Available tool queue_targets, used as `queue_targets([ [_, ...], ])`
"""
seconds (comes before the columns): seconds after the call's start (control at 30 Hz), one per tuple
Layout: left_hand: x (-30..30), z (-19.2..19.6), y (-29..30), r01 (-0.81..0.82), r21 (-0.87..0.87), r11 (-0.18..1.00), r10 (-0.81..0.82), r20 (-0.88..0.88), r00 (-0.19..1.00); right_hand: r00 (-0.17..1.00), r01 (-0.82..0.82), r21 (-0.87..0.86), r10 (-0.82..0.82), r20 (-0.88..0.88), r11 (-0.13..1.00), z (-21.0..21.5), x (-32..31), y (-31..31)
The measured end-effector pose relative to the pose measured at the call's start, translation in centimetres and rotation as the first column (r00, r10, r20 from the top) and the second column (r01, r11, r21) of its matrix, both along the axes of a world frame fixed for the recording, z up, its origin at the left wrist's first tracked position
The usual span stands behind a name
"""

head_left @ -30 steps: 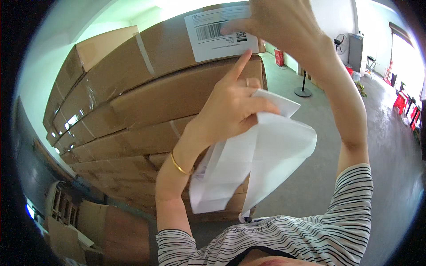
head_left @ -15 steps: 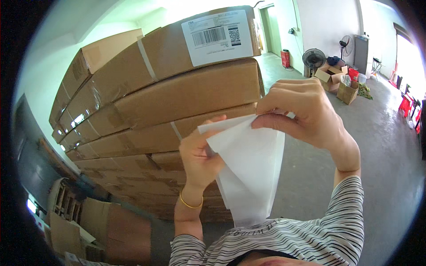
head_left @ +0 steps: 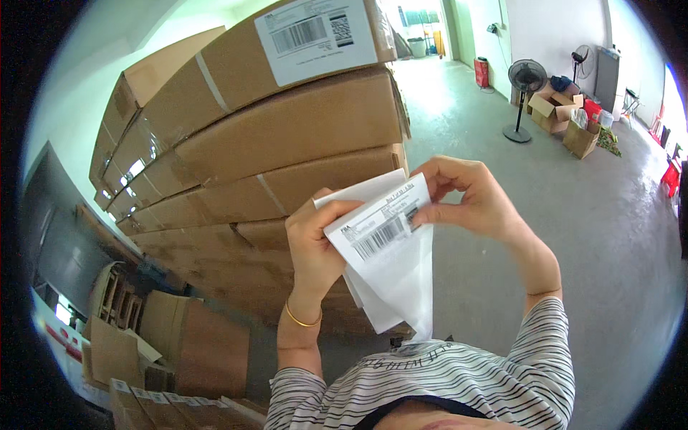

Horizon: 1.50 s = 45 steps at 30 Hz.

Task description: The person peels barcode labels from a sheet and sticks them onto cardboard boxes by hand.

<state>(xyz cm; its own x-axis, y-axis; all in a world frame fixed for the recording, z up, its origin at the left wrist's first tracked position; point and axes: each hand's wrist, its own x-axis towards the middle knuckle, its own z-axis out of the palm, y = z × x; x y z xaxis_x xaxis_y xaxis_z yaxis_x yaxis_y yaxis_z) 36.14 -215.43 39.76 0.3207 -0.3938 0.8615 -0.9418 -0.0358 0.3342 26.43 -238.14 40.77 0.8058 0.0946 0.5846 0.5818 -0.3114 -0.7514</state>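
A folded stack of white shipping labels [head_left: 383,269] hangs between my hands, its tail trailing down toward my striped shirt. Printed text and a barcode show on the top label. My left hand [head_left: 315,240] grips the stack's left edge, thumb on top and fingers behind. With thumb and forefinger, my right hand [head_left: 469,201] pinches the upper right corner of the printed label. Just beyond my hands, long brown cartons [head_left: 294,129] are piled high; the top one bears a similar white label [head_left: 315,39] on its side.
Flattened cardboard [head_left: 208,351] leans at the lower left, near more cartons [head_left: 168,408]. Grey floor [head_left: 494,308] stretches to the right. Farther off stand a black pedestal fan [head_left: 527,79], opened boxes [head_left: 552,111] and a red container [head_left: 481,72] by the wall.
The front label has turned from its blank side to its printed side. My right hand has lowered a little, and my view has shifted toward the right.
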Motion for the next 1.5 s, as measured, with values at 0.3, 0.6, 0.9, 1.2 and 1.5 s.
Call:
queue_targets([
  [0.3, -2.0, 0.5, -1.7, -0.151, 0.147, 0.978, 0.138, 0.095, 0.986, 0.989, -0.011, -0.001, 0.011, 0.15, 1.0, -0.1, 1.6, -3.0],
  [0.6, -4.9, 1.4, -3.0, -0.439, 0.153, 0.885, 0.381, 0.301, 0.874, 0.687, -0.218, -0.042, 0.184, 0.703, 0.975, 1.1, 3.6, -7.6],
  [0.9, -8.0, 7.3, -8.0, -0.533, 0.2, 0.822, 0.25, 0.714, 0.654, 0.836, -0.346, 0.266, 0.168, 0.522, 0.9, 10.4, 13.9, -11.4],
  [1.2, -5.1, 11.8, -13.4, -0.625, 0.307, 0.717, 0.132, 0.821, 0.555, 0.608, -0.69, 0.136, 0.466, 0.643, 0.711, 13.5, 20.7, -9.4],
  [1.5, -3.5, 12.6, -13.7, -0.65, 0.297, 0.699, 0.188, 0.802, 0.568, 0.634, -0.659, 0.135, 0.45, 0.629, 0.74, 13.4, 20.8, -8.7],
])
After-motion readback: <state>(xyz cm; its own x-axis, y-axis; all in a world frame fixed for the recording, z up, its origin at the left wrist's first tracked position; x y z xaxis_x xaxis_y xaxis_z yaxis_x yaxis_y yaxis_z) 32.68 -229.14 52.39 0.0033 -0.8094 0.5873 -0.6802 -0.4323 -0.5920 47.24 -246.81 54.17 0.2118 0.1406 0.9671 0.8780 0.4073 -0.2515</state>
